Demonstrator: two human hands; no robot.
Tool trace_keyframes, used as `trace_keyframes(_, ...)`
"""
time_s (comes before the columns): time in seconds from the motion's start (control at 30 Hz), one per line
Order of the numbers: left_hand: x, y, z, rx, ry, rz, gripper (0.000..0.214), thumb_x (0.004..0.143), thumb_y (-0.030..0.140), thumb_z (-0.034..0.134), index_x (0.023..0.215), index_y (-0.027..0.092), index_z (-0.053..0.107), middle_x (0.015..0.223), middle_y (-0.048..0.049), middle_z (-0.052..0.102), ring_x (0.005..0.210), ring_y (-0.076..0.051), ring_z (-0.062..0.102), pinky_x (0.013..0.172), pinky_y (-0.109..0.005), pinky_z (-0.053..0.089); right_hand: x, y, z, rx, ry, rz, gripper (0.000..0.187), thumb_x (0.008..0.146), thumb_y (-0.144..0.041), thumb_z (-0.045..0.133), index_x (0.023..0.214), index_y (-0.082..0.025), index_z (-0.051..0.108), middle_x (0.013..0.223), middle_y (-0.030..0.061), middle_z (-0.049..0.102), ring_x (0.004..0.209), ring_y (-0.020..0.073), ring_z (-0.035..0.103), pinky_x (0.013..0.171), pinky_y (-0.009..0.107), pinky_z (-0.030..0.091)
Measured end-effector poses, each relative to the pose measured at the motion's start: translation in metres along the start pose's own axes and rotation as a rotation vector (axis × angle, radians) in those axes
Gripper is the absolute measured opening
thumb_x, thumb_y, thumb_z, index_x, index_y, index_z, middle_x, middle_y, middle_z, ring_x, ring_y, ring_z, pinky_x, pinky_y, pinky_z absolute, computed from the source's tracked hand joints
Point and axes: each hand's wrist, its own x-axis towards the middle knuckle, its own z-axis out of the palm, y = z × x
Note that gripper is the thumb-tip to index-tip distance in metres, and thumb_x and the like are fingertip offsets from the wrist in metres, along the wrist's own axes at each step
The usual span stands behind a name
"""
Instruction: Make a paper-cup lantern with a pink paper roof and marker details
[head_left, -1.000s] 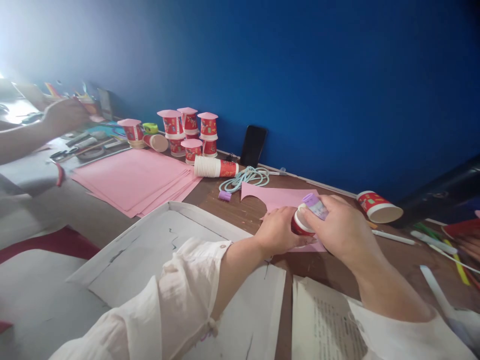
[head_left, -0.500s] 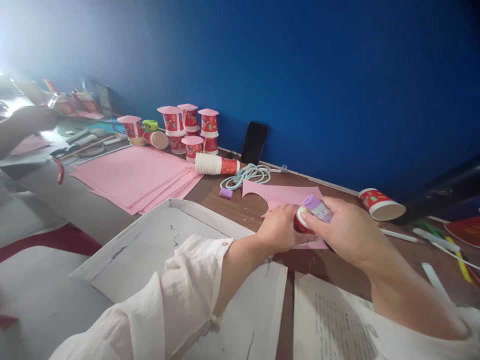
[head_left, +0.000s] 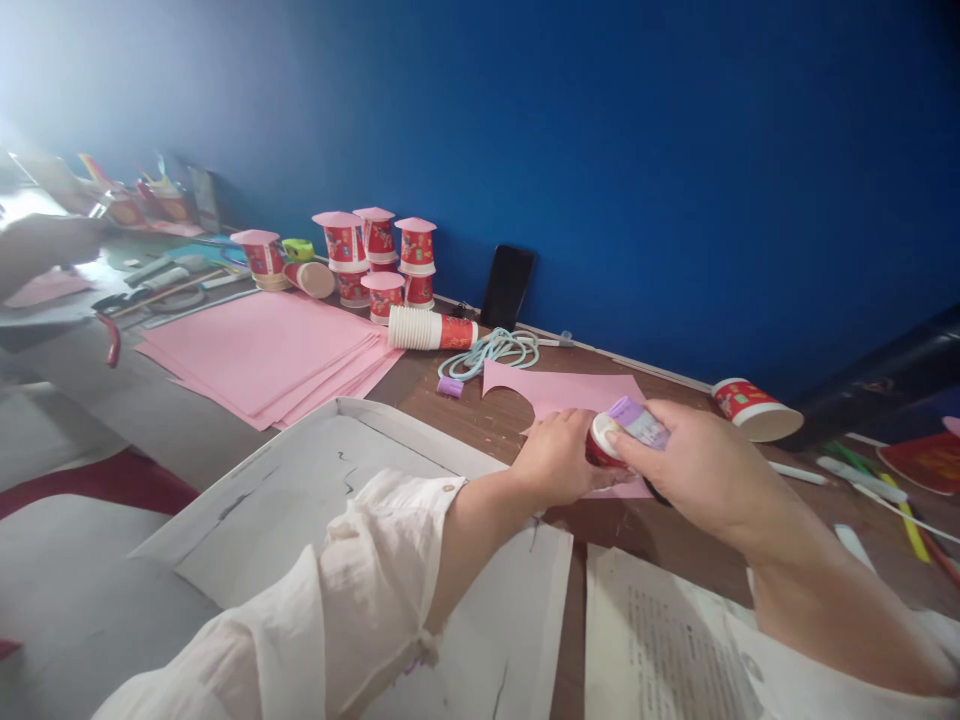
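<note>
Blue wall [head_left: 600, 150] behind the brown desk [head_left: 421, 402]; one phone [head_left: 508, 288] leans there. Left of the phone: one pink paper pile [head_left: 262, 350], five pink-topped cups [head_left: 345, 243], one sideways cup stack [head_left: 416, 328]. Before it: one purple cap [head_left: 450, 387], one cord [head_left: 499, 350]. Right of it, the left hand [head_left: 553, 460] grips one red cup [head_left: 602, 452], the right hand [head_left: 705, 470] pinches one purple tube [head_left: 641, 424], hiding part of one pink sheet [head_left: 577, 387]. Further right, one tipped cup [head_left: 739, 398].

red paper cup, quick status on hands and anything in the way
Left hand gripping red paper cup. Right hand holding purple glue stick at cup's white end, contact unclear. Cut pink paper underneath, not visibly blocking.
</note>
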Motion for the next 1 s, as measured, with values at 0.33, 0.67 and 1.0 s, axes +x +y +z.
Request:
trace_keyframes(0.33, -0.002, 0.003, -0.001, -0.008, 0.012, -0.012, 0.063, 0.068, 0.058, 0.069, 0.117, 0.022, 0.055, 0.114, -0.0085, 0.064, 0.107, -0.03, 0.058, 0.089, -0.045, 0.047, 0.004, 0.012, -0.029, -0.011, 0.242, 0.162, 0.035, 0.072, -0.056, 0.057, 0.079, -0.023, 0.064, 0.062, 0.0061, 0.06, 0.058, 0.0217, 0.052, 0.055, 0.033, 0.036)
trace_keyframes(0.67, -0.002, 0.001, 0.001, -0.012, 0.033, 0.005, 0.06, 0.069, 0.057, 0.069, 0.115, 0.021, 0.056, 0.113, -0.0079, 0.065, 0.106, -0.029, 0.059, 0.091, -0.043, 0.045, 0.014, 0.028, -0.009, -0.115, 0.048, 0.001, 0.029, 0.077, -0.049, 0.056, 0.07, -0.021, 0.058, 0.062, 0.0036, 0.063, 0.057, 0.0179, 0.055, 0.053, 0.029, 0.035)
trace_keyframes(1.0, -0.002, 0.001, 0.002, -0.026, 0.038, 0.023, 0.062, 0.068, 0.058, 0.07, 0.116, 0.021, 0.056, 0.112, -0.0078, 0.065, 0.103, -0.029, 0.06, 0.088, -0.043, 0.047, -0.004, 0.011, -0.03, 0.131, -0.027, -0.01, 0.032, 0.077, -0.052, 0.06, 0.083, -0.022, 0.068, 0.066, 0.0027, 0.068, 0.055, 0.0179, 0.058, 0.049, 0.028, 0.039)
